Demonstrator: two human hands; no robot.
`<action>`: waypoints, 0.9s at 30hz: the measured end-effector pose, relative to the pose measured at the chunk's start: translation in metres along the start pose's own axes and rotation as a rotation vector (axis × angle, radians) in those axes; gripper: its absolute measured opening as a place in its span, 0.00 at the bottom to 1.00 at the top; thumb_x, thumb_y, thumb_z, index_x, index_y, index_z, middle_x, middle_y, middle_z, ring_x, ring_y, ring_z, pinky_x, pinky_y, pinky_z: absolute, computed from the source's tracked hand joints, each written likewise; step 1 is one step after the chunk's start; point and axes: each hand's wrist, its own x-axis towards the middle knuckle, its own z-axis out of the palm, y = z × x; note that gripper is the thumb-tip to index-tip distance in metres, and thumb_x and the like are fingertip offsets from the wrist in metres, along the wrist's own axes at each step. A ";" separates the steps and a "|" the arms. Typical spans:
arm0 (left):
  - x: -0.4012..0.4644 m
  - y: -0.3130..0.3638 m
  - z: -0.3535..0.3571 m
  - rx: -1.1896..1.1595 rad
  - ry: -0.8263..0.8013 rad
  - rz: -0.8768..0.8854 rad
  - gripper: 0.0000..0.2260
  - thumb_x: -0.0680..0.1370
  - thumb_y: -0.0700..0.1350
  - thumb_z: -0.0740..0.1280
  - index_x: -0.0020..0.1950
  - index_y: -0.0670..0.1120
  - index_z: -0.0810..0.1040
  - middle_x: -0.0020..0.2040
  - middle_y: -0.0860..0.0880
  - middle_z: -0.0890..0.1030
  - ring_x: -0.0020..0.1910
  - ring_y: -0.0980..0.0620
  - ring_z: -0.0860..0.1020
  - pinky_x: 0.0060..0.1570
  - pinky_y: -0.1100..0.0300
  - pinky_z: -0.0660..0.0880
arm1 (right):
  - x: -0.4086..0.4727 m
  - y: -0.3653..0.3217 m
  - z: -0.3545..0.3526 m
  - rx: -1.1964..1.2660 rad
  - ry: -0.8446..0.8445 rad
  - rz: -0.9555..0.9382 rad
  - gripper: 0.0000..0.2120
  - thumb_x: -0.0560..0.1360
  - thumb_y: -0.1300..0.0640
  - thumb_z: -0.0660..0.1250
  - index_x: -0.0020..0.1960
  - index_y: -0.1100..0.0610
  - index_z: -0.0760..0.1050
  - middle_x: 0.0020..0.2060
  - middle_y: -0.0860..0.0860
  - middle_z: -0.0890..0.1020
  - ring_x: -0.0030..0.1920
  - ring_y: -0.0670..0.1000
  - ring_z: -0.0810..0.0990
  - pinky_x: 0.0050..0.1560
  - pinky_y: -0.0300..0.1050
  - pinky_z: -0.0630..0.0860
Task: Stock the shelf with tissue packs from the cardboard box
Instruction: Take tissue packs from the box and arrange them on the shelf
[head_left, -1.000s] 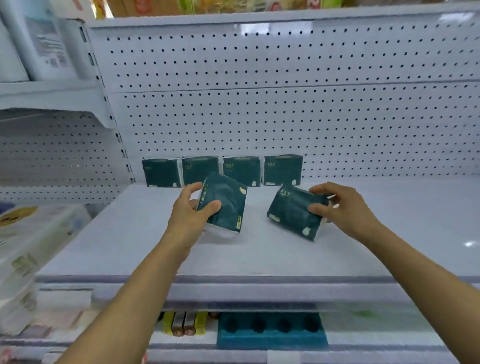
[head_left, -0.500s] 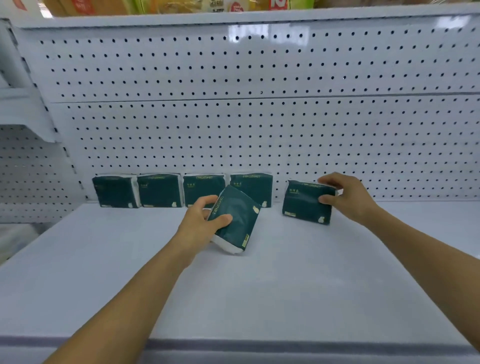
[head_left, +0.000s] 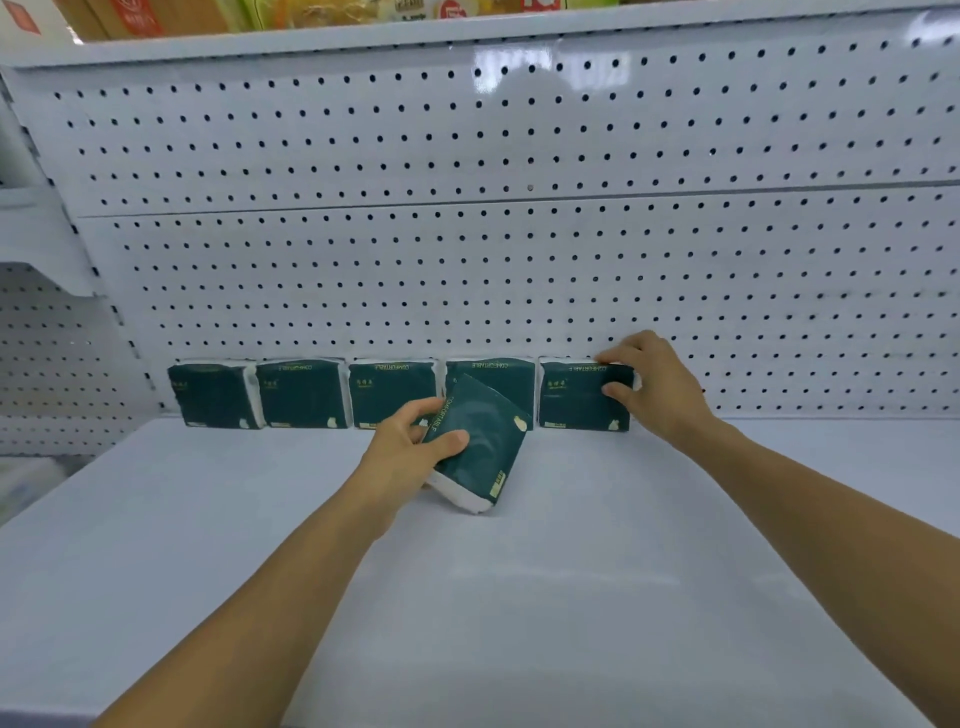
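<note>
Five dark green tissue packs stand upright in a row at the back of the white shelf (head_left: 208, 519), against the pegboard wall (head_left: 467, 270). The right hand (head_left: 654, 389) has its grip curled round the rightmost pack (head_left: 576, 397), thumb on its front and fingers over its top edge. The left hand (head_left: 405, 457) holds a sixth pack (head_left: 483, 441), tilted, just in front of the row, thumb across its green face. Its white end faces down.
</note>
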 end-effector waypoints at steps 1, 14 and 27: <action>0.000 0.000 0.001 -0.013 -0.007 -0.005 0.18 0.76 0.44 0.73 0.63 0.56 0.74 0.57 0.48 0.82 0.52 0.49 0.83 0.50 0.53 0.82 | -0.002 -0.002 0.000 -0.061 0.019 -0.013 0.18 0.76 0.56 0.71 0.65 0.50 0.76 0.61 0.50 0.72 0.62 0.51 0.70 0.53 0.46 0.71; -0.003 0.031 0.068 0.157 -0.256 0.234 0.14 0.76 0.44 0.73 0.61 0.53 0.79 0.50 0.55 0.85 0.49 0.56 0.83 0.49 0.64 0.77 | -0.054 -0.036 -0.051 0.539 -0.391 0.115 0.16 0.71 0.59 0.76 0.56 0.51 0.77 0.48 0.50 0.85 0.51 0.52 0.83 0.50 0.46 0.81; 0.088 0.008 0.135 1.388 0.139 0.871 0.33 0.72 0.54 0.73 0.74 0.51 0.65 0.67 0.48 0.70 0.68 0.47 0.67 0.72 0.49 0.56 | -0.047 0.079 -0.069 0.538 0.083 0.422 0.14 0.74 0.63 0.73 0.57 0.55 0.75 0.48 0.54 0.81 0.47 0.52 0.80 0.48 0.50 0.81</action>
